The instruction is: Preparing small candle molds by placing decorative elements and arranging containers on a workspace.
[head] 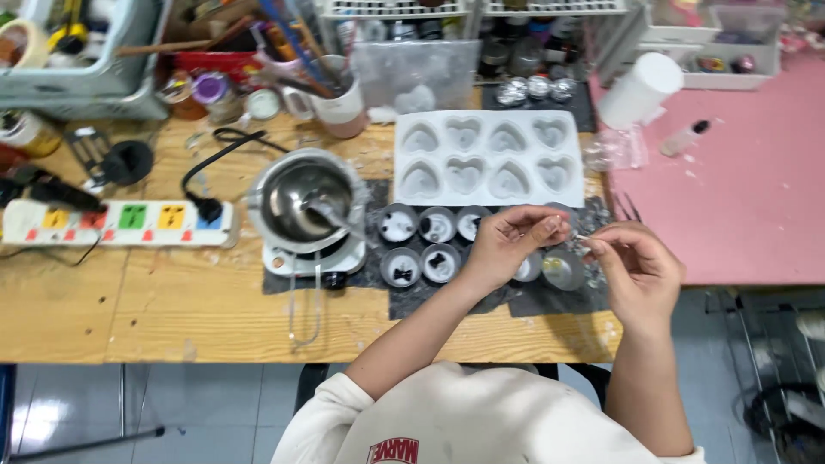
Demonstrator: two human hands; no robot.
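Near table edge [258, 344], hands [571, 249] close together.

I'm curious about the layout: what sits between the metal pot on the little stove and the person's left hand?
In the head view, small round tins lie on a dark mat between the metal pot and the left hand.

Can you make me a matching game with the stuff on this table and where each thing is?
Things:
1. heart mould
2. metal pot
3. power strip
4. white roll

Places:
A. on the pink surface at the right
B. at the left end of the wooden table
C. on the small white heater
D. behind the rows of small round tins

Pairs: 1-D, 2-C, 3-B, 4-A
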